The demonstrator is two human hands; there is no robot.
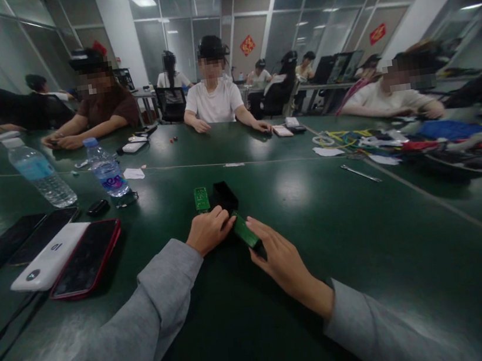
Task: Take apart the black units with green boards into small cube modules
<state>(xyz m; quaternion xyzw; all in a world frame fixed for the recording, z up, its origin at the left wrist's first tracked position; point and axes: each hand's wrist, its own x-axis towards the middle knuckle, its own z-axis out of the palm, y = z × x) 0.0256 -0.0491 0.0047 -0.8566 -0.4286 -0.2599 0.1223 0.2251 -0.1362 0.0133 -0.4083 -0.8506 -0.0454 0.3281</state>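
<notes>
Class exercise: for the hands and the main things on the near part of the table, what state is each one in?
Green board, held
Right hand, gripping green board
Left hand, fingers curled, at green board's far end
Second green board, not held
Black box, apparently open
White-capped bottle, upright, closed
Blue-capped bottle, upright, closed
Red-edged phone, face up, screen dark
White device, lying flat
Wrench, lying flat

I count two green boards [201, 199] and just one black box [225, 194]. On the near left there are two plastic bottles [42, 176], three dark-screened phones [86, 257], a single white device [51, 259] and one small black case [98, 207]. One wrench [361, 173] lies by itself, and at least two red diamond-shaped decorations [247, 45] hang beyond.
</notes>
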